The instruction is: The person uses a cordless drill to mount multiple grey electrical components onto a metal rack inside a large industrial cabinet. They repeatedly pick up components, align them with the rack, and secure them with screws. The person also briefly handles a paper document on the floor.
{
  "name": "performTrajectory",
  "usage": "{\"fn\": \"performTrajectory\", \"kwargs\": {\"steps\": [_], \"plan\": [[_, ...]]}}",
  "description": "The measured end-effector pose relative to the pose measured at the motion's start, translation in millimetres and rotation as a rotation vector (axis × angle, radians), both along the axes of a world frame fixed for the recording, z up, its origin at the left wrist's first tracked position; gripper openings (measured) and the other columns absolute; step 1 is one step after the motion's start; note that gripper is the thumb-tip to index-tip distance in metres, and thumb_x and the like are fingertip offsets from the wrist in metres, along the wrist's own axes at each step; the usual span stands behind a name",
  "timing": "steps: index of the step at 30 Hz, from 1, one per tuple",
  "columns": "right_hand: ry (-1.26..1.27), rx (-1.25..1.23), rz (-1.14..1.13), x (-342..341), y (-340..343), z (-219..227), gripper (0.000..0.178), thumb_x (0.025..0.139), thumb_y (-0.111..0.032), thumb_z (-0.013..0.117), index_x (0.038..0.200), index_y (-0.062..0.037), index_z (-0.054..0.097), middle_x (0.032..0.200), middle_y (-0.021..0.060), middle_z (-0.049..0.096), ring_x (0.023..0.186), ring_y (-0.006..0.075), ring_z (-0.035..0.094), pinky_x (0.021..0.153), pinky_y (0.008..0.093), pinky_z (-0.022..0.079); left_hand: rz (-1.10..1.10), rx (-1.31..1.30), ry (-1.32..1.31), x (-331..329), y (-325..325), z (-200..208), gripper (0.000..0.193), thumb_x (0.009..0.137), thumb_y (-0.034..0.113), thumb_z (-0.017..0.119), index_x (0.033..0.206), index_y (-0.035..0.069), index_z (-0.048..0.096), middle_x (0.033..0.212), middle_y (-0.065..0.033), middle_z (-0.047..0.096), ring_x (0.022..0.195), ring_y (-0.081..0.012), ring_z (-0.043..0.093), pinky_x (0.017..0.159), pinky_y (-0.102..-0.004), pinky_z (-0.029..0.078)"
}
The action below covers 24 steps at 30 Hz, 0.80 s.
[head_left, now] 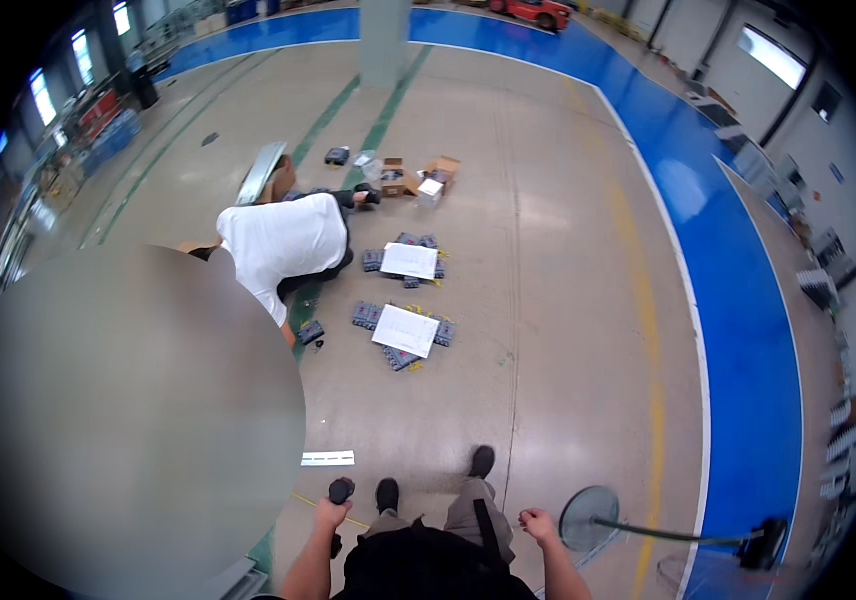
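Observation:
My left hand [329,514] is wrapped round a black handheld tool [341,489] that looks like a cordless drill; its head shows above my fist and a dark part below. To the right, my right hand [537,524] hangs with its fingers curled in and nothing visible in them. Nearest to it is the round base [589,518] of a stand, whose pole runs right to a black top. My feet are on the floor between my hands. A white slotted strip [328,458] lies just beyond the tool.
Ahead, white sheets [407,331] [410,261] lie on two groups of grey circuit breakers [366,315]. A person in a white shirt [288,238] bends low beside them, near a loose breaker [310,333]. Farther off stand open cardboard boxes [440,170] and a pillar [383,45]. A grey blur covers the left.

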State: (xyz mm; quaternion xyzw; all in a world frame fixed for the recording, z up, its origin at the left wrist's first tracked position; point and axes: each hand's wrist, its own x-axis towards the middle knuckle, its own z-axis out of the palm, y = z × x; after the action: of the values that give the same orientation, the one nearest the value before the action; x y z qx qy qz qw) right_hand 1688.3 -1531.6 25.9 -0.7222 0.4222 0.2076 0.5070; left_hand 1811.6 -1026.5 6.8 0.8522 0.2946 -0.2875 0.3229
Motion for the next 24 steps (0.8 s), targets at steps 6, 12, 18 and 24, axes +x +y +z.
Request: {"fn": "performTrajectory", "kwargs": {"steps": [6,12,18,24], "plan": [[0.046,0.034,0.189,131.2,-119.8,-39.1,0.019,0.089,-0.015,0.058,0.093,0.0003,0.069,0.080,0.0087,0.069,0.068,0.0159,0.065,0.058,0.0296,0.053,0.162,0.137,0.121,35.0,-94.0,-6.4,0.052,0.067,0.045,0.076,0.102,0.007,0.073,0.102,-0.0191,0.070,0.099,-0.0347,0.067,0.087,-0.0438,0.054],[0.118,0.014,0.624,302.3,-207.6,-25.4,0.017,0.088,-0.012,0.056,0.092,0.0004,0.067,0.077,0.0079,0.067,0.066,0.0169,0.065,0.055,0.0306,0.054,0.461,0.007,0.401,29.7,-220.1,17.7,0.058,0.070,0.050,0.072,0.112,0.009,0.070,0.113,-0.0169,0.068,0.107,-0.0327,0.065,0.091,-0.0424,0.052],[0.171,-0.059,0.938,505.0,-216.7,0.0,0.016,0.089,-0.010,0.056,0.093,0.0018,0.065,0.077,0.0091,0.067,0.065,0.0172,0.064,0.054,0.0308,0.054,0.886,-0.211,0.441,-5.4,-352.7,-12.2,0.059,0.070,0.049,0.072,0.112,0.007,0.070,0.118,-0.0162,0.066,0.112,-0.0314,0.063,0.092,-0.0408,0.052],[0.123,-0.018,1.310,641.8,-117.4,21.6,0.018,0.093,-0.016,0.055,0.096,-0.0010,0.064,0.081,0.0085,0.067,0.070,0.0177,0.065,0.061,0.0329,0.055,1.157,-0.250,0.429,36.0,-433.9,6.6,0.049,0.072,0.042,0.070,0.109,0.010,0.072,0.115,-0.0138,0.068,0.107,-0.0313,0.065,0.090,-0.0416,0.053]]}}
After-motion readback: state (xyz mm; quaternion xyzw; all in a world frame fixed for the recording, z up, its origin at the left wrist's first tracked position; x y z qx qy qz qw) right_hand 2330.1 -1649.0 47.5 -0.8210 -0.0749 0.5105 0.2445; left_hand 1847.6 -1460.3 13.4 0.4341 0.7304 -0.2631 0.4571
